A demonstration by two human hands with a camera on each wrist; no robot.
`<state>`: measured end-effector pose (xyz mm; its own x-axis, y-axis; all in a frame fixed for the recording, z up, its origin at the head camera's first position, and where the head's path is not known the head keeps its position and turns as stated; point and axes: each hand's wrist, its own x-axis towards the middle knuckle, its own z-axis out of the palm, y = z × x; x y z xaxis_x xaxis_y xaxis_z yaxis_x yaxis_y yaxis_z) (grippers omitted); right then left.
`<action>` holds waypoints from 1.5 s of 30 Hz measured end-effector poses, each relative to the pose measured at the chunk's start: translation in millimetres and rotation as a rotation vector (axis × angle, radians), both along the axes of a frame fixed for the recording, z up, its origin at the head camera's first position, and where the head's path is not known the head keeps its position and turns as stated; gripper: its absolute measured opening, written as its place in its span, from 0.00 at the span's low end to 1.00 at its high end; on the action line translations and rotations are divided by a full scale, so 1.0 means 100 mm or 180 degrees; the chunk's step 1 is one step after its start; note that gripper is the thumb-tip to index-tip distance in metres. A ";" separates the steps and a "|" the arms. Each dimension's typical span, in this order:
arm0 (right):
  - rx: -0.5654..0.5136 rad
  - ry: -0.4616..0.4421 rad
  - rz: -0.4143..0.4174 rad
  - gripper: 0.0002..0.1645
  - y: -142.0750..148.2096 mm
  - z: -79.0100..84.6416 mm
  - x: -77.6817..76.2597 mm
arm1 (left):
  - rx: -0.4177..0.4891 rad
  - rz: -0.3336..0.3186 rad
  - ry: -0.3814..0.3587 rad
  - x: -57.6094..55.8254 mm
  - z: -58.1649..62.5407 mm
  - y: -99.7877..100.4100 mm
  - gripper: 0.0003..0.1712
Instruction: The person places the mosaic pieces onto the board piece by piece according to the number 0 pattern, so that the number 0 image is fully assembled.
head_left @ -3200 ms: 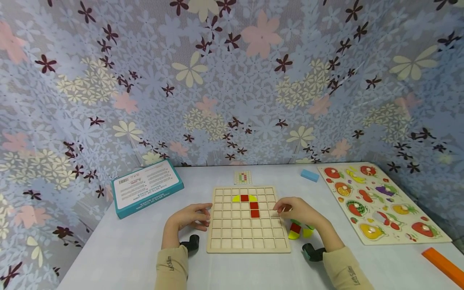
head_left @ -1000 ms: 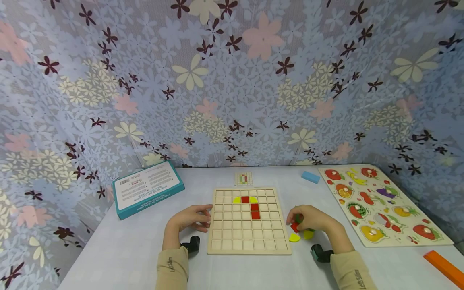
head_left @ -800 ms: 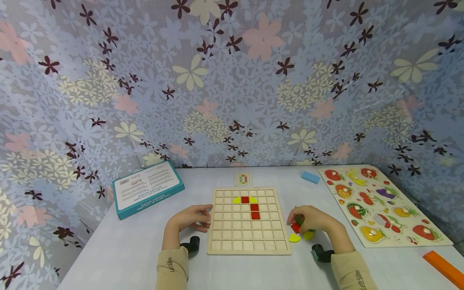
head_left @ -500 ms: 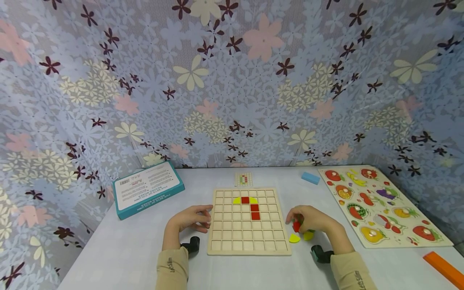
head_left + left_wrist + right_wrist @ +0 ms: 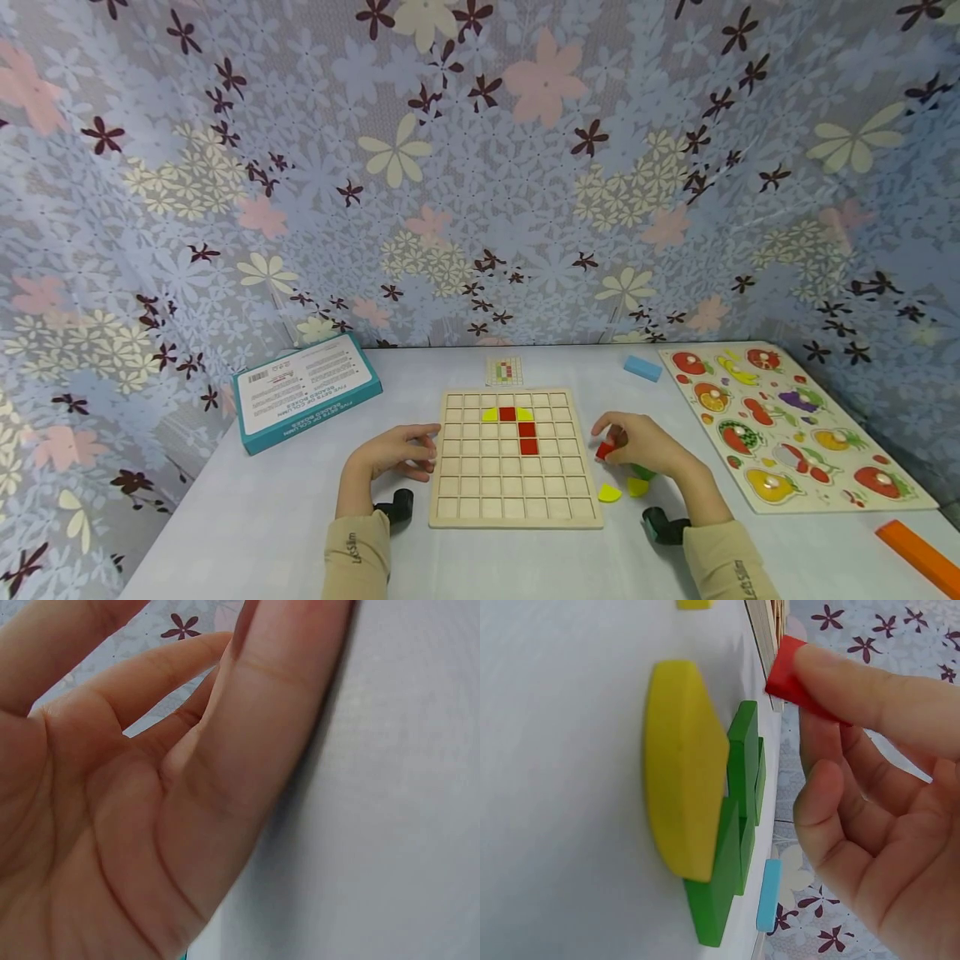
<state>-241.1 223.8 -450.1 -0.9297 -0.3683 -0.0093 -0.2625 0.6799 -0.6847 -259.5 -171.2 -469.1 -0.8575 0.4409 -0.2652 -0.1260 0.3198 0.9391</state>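
Observation:
My right hand (image 5: 637, 442) pinches a red square tile (image 5: 790, 673) between thumb and fingers, just above the table to the right of the wooden grid board (image 5: 480, 483). Below that hand lie two yellow quarter-round pieces (image 5: 610, 493) and several green tiles (image 5: 739, 761), the green ones mostly hidden by the hand in the head view. On the board sit several red squares (image 5: 528, 438) and two yellow quarter-rounds (image 5: 491, 415). My left hand (image 5: 395, 452) rests by the board's left edge, fingers loosely bent, holding nothing.
A small pattern card (image 5: 504, 371) lies behind the board. At the left is a teal-edged box (image 5: 307, 392); at the right, a fruit puzzle board (image 5: 787, 425) and an orange bar (image 5: 918, 557). A blue block (image 5: 642, 367) lies at the back.
My right hand first moved right from the board's edge to the loose pieces. It has now lifted slightly with a red tile picked from among them. My left hand stays put.

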 end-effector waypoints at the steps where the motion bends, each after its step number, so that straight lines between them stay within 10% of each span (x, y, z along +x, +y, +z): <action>1: 0.0002 0.0039 -0.0019 0.17 0.00 0.00 -0.01 | 0.0003 0.0000 0.0001 0.00 0.00 0.00 0.38; 12: -0.0140 0.0156 -0.0261 0.14 -0.03 0.00 -0.04 | 0.0013 -0.0009 0.0025 0.00 -0.01 0.00 0.37; 45: -0.0409 0.0406 0.0161 0.10 -0.61 0.11 -0.11 | 0.0029 -0.0016 0.0014 -0.02 -0.03 -0.01 0.38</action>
